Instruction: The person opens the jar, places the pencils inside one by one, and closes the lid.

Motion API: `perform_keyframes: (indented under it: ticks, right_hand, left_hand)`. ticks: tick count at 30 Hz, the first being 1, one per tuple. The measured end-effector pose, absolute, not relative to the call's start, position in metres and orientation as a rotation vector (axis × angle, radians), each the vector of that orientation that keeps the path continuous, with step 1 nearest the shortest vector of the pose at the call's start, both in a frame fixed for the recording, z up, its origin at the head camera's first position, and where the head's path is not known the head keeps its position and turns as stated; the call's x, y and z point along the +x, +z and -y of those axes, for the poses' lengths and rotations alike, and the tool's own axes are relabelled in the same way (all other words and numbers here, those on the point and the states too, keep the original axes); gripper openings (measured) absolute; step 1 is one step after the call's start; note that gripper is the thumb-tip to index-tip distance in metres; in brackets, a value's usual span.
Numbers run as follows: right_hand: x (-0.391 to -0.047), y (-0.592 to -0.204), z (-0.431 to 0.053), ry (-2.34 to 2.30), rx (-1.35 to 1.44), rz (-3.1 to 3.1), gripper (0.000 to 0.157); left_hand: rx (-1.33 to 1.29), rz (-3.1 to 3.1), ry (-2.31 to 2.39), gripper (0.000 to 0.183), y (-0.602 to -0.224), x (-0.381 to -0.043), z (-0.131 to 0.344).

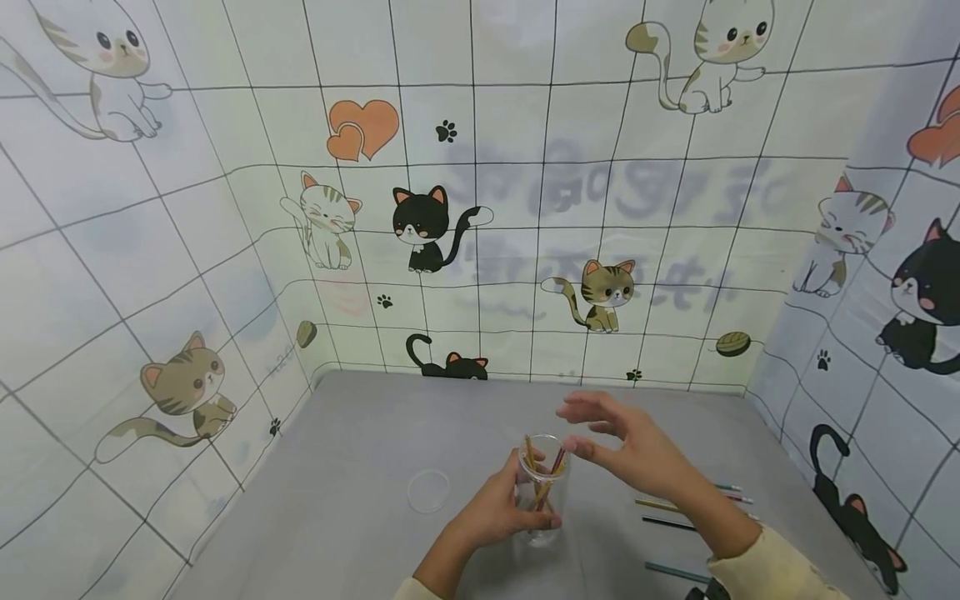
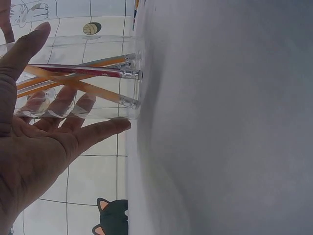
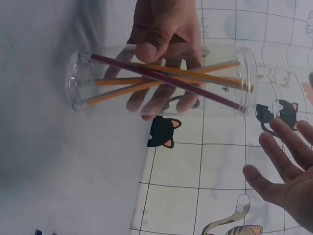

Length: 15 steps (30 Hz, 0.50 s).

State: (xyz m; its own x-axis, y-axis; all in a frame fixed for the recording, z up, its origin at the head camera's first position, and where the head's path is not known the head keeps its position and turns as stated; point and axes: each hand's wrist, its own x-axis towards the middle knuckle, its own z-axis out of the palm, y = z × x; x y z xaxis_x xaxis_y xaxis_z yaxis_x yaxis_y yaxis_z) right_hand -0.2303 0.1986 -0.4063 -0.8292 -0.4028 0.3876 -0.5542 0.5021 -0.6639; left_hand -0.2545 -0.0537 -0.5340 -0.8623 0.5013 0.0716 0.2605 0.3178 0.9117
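Note:
A clear jar (image 1: pixel 553 508) stands in my left hand (image 1: pixel 498 512), whose thumb and fingers wrap its side low down. Several pencils lean crosswise inside it; the right wrist view shows a dark red pencil (image 3: pixel 195 89) and orange ones such as an orange pencil (image 3: pixel 222 80). Their metal-capped ends are at the jar's base. My right hand (image 1: pixel 630 442) hovers beside the jar's mouth, fingers spread and slightly bent, holding nothing. In the right wrist view, its palm and fingers show apart from the jar's rim (image 3: pixel 249 81).
On the grey tabletop (image 1: pixel 337 467), a thin clear circle (image 1: pixel 428 512) lies left of the jar. Several pencils lie under and near the right forearm, among them a yellow pencil (image 1: pixel 655 504), a black pencil (image 1: pixel 667 523) and a teal pencil (image 1: pixel 675 572). Cat-printed walls (image 1: pixel 510 192) surround the table.

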Motion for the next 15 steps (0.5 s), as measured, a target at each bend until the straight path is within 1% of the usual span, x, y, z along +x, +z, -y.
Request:
perform_keyframes:
  ticks: [2, 4, 9, 15]
  right_hand:
    - [-0.230, -0.404, -0.204, 1.198, 0.799, 2.551, 0.055]
    - [-0.229, -0.401, -0.209, 1.181, 0.772, 2.543, 0.056]
    - [-0.225, -0.391, -0.223, 1.171, 0.715, 2.550, 0.054]
    - [-0.222, -0.391, -0.241, 1.172, 0.659, 2.560, 0.049]
  left_hand:
    - [0.680, -2.367, 1.554, 0.081, -0.535, -0.254, 0.054]
    - [0.672, -2.370, 1.551, 0.081, -0.535, -0.254, 0.053]
    - [0.669, -2.376, 1.546, 0.082, -0.536, -0.255, 0.053]
    - [0.679, -2.369, 1.560, 0.082, -0.536, -0.255, 0.053]
